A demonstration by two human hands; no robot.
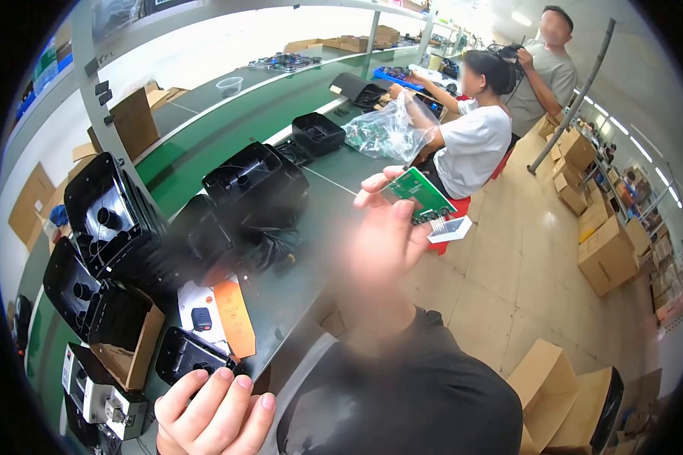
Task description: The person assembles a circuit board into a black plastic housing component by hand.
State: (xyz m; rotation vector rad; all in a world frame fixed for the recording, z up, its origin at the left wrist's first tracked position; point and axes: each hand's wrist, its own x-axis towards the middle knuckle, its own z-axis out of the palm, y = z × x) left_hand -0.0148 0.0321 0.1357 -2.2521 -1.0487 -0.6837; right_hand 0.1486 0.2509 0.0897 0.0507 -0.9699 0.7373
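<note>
My right hand [391, 235] is raised in the middle, its fingers and thumb closed on a green circuit board [421, 193]. A small white rectangular part [450, 230] hangs from the board's lower edge by several thin pins or wires. At the lower left is my left hand [214, 413], its fingers curled and close together. Whatever it may hold is hidden behind the fingers. Its fingertips overlap the near edge of a small black plastic housing [190, 353]; I cannot tell whether they touch it.
Stacked black housings [106, 216] line the bench's left side. Beside them lie an orange card [235, 318], white paper and a small black device [201, 318]. A seated person [474, 148] works by a clear bag of boards [391, 133]; another person stands behind. Cardboard boxes [607, 250] stand at right.
</note>
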